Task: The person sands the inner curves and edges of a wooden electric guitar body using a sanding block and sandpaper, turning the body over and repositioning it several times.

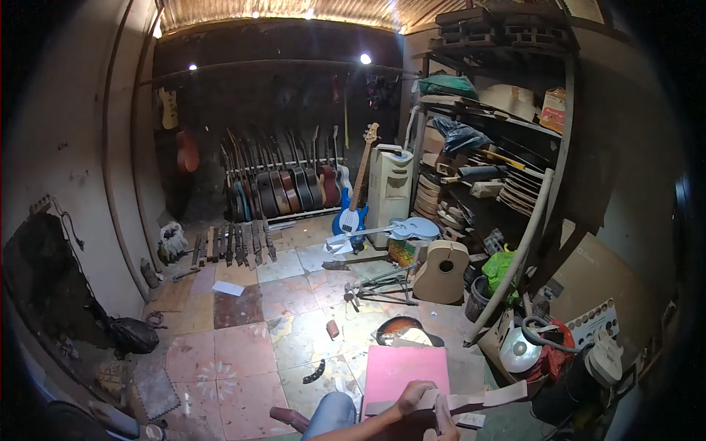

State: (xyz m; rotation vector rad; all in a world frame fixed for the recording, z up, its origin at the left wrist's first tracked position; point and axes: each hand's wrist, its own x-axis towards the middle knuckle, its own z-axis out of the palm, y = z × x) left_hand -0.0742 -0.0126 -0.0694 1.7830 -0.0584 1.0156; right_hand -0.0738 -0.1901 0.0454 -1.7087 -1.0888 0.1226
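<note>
Low in the frame, right of centre, the left hand (413, 398) has its fingers clamped on a pale neck (487, 399) lying crosswise. Against its middle sits the right hand (444, 422), cut by the lower edge; I cannot tell whether its fingers close. Just above lie a pink board (406, 367) and a sunburst body (403, 328).

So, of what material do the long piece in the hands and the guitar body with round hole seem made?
Long piece: probably bare wood; its surface looks pale and matte, grain unclear.
Guitar body: likely wood or plywood, unvarnished; plain tan, without visible gloss.
</note>
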